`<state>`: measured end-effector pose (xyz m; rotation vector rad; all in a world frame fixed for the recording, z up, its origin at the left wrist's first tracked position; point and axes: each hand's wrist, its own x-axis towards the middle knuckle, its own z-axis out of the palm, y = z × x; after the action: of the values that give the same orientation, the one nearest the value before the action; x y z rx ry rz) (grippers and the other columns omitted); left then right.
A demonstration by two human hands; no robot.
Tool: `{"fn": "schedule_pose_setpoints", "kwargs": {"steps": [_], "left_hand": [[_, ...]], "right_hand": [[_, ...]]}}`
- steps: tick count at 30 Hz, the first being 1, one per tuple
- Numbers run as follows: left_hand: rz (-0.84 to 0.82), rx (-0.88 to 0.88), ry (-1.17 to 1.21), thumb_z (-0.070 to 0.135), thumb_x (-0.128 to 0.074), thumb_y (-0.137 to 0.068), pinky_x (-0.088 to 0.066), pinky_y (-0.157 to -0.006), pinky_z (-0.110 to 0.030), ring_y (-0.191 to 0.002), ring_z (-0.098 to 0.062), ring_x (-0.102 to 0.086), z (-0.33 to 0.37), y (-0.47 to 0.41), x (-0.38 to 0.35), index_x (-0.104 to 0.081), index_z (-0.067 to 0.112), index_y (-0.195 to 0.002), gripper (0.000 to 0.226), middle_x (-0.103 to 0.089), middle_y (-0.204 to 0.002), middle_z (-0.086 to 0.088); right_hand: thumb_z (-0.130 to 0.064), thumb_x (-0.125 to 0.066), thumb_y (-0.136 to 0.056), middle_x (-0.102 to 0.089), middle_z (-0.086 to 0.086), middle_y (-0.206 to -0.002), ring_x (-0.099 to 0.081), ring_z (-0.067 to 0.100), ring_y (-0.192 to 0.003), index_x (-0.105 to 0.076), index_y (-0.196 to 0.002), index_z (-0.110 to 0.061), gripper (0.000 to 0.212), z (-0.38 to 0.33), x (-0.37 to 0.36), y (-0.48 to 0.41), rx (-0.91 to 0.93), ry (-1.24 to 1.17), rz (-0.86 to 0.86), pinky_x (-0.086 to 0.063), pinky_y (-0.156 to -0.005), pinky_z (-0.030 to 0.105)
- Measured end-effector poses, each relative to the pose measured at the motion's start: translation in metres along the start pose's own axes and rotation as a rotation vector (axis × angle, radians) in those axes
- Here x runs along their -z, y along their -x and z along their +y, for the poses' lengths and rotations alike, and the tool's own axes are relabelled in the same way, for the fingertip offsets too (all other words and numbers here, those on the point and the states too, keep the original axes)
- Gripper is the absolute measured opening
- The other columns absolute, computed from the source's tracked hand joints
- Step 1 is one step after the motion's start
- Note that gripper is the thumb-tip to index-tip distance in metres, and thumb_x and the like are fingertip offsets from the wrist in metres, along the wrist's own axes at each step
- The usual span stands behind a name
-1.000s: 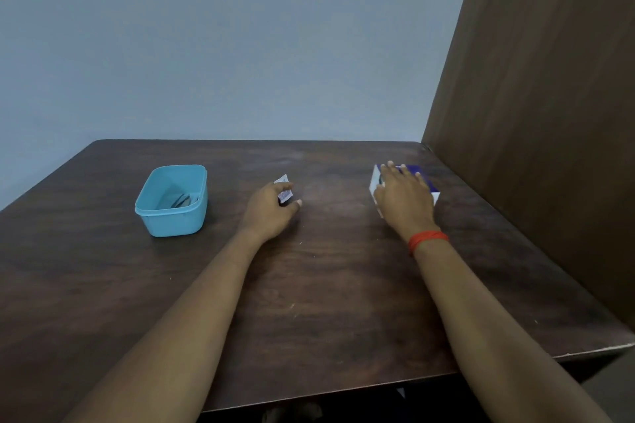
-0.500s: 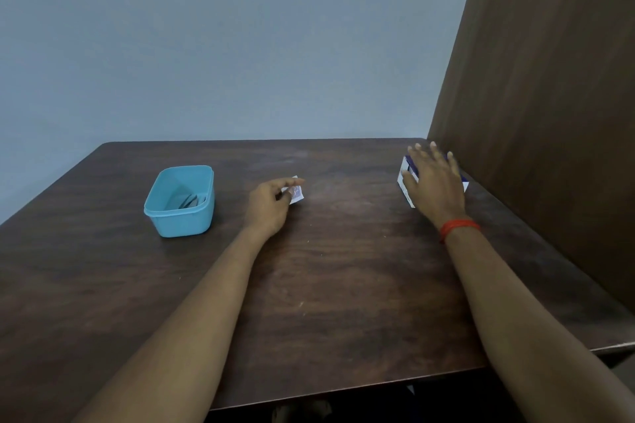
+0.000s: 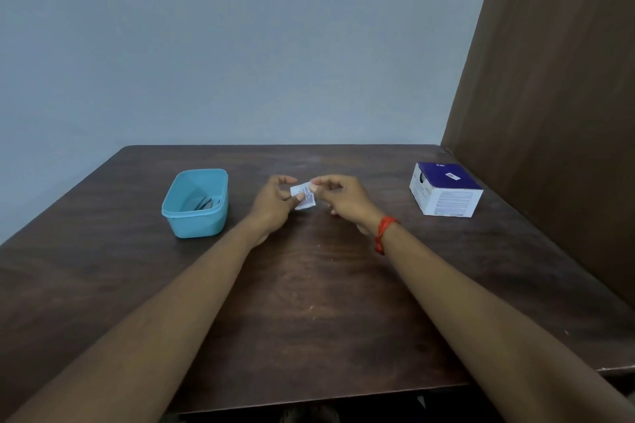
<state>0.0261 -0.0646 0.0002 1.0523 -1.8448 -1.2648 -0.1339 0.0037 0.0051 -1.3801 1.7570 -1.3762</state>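
Observation:
A small white printed packet (image 3: 303, 197) is held just above the middle of the dark wooden table (image 3: 309, 285). My left hand (image 3: 273, 204) pinches its left side between thumb and fingers. My right hand (image 3: 343, 197), with a red thread on the wrist, pinches its upper right corner. A white and purple cardboard box (image 3: 445, 192) stands alone at the right, near the wooden panel. A light blue plastic tub (image 3: 196, 203) sits at the left and holds several flat greyish pieces.
A brown wooden panel (image 3: 549, 113) rises along the table's right side. A plain grey-blue wall (image 3: 240, 45) stands behind the table. The table's near edge runs across the bottom of the view.
My right hand has left the box and come left to the packet, which it now pinches together with my left hand. The box stays at the right.

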Motion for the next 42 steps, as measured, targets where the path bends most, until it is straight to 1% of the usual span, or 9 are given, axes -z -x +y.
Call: {"fn": "schedule_pose_setpoints", "kwargs": {"steps": [5, 11, 16, 20, 23, 27, 30, 36, 42], "left_hand": [[-0.049, -0.144, -0.05, 0.024, -0.074, -0.091, -0.043, -0.069, -0.029, -0.058, -0.009, -0.053, -0.003, 0.009, 0.004, -0.054, 0.018, -0.114, 0.031, -0.067, -0.056, 0.003], [-0.104, -0.189, 0.087, 0.022, -0.079, -0.086, -0.055, -0.091, -0.037, -0.093, -0.022, -0.075, -0.003, 0.003, 0.006, -0.074, 0.018, -0.109, 0.024, -0.08, -0.09, -0.002], [-0.023, -0.221, 0.173, 0.021, -0.073, -0.091, -0.052, -0.072, -0.023, -0.075, -0.012, -0.066, -0.004, 0.0, 0.005, -0.08, 0.011, -0.099, 0.014, -0.078, -0.085, -0.011], [0.019, -0.238, 0.249, 0.014, -0.07, -0.093, -0.052, -0.071, -0.021, -0.075, -0.008, -0.064, -0.006, 0.001, 0.007, -0.078, 0.009, -0.101, 0.013, -0.078, -0.092, -0.01], [0.053, -0.314, 0.171, 0.013, -0.071, -0.091, -0.052, -0.071, -0.016, -0.075, 0.002, -0.067, -0.007, 0.003, 0.007, -0.078, 0.012, -0.103, 0.014, -0.079, -0.089, 0.007], [0.149, -0.449, -0.028, 0.019, -0.079, -0.085, -0.058, -0.074, -0.025, -0.081, -0.007, -0.072, -0.005, 0.003, 0.01, -0.08, 0.019, -0.099, 0.014, -0.078, -0.09, 0.008], [0.2, -0.507, -0.105, 0.02, -0.085, -0.079, -0.059, -0.069, -0.025, -0.075, -0.005, -0.071, -0.005, 0.004, 0.014, -0.08, 0.026, -0.09, 0.013, -0.076, -0.083, 0.013], [0.229, -0.5, -0.143, 0.022, -0.085, -0.079, -0.059, -0.068, -0.027, -0.076, -0.003, -0.071, -0.005, 0.003, 0.017, -0.081, 0.026, -0.089, 0.012, -0.075, -0.082, 0.016], [0.221, -0.518, -0.249, 0.024, -0.08, -0.084, -0.054, -0.066, -0.017, -0.078, -0.002, -0.068, -0.005, 0.003, 0.018, -0.08, 0.025, -0.098, 0.013, -0.073, -0.083, 0.018]], "right_hand": [[-0.023, -0.077, -0.088, -0.077, -0.002, -0.089, -0.064, 0.0, -0.076, -0.08, -0.094, -0.023, 0.007, 0.001, -0.003, 0.003, 0.088, -0.031, 0.016, -0.043, -0.053, 0.011], [-0.018, -0.077, -0.087, -0.073, 0.0, -0.084, -0.057, 0.008, -0.069, -0.078, -0.088, -0.023, 0.006, 0.006, 0.0, -0.005, 0.094, -0.264, 0.054, -0.043, -0.05, 0.02], [-0.013, -0.076, -0.087, -0.074, -0.004, -0.081, -0.057, 0.005, -0.069, -0.075, -0.088, -0.022, 0.009, 0.014, 0.001, -0.009, 0.097, -0.341, 0.044, -0.04, -0.056, 0.016], [-0.007, -0.075, -0.088, -0.073, -0.005, -0.076, -0.06, -0.003, -0.062, -0.073, -0.092, -0.014, 0.008, 0.015, -0.004, -0.008, 0.106, -0.36, 0.008, -0.042, -0.057, 0.01], [-0.007, -0.076, -0.087, -0.071, -0.006, -0.075, -0.059, -0.005, -0.062, -0.073, -0.096, -0.009, 0.01, 0.015, -0.004, -0.006, 0.112, -0.313, 0.008, -0.043, -0.057, 0.01], [-0.013, -0.077, -0.086, -0.07, 0.002, -0.09, -0.059, 0.007, -0.075, -0.075, -0.093, -0.023, 0.012, 0.015, 0.003, -0.004, 0.085, -0.252, 0.046, -0.043, -0.056, 0.019], [-0.019, -0.08, -0.085, -0.066, -0.003, -0.082, -0.056, 0.008, -0.07, -0.076, -0.091, -0.028, 0.012, 0.014, 0.007, -0.004, 0.122, -0.215, 0.126, -0.043, -0.054, 0.014], [-0.027, -0.08, -0.082, -0.067, -0.014, -0.079, -0.046, 0.009, -0.058, -0.075, -0.087, -0.028, 0.008, 0.01, 0.014, -0.005, 0.394, -0.041, 0.227, -0.04, -0.056, 0.018], [-0.03, -0.072, -0.089, -0.063, -0.018, -0.09, -0.052, 0.009, -0.072, -0.073, -0.095, -0.034, 0.008, 0.004, 0.015, 0.001, 0.631, 0.336, 0.2, -0.04, -0.061, 0.017]]}}
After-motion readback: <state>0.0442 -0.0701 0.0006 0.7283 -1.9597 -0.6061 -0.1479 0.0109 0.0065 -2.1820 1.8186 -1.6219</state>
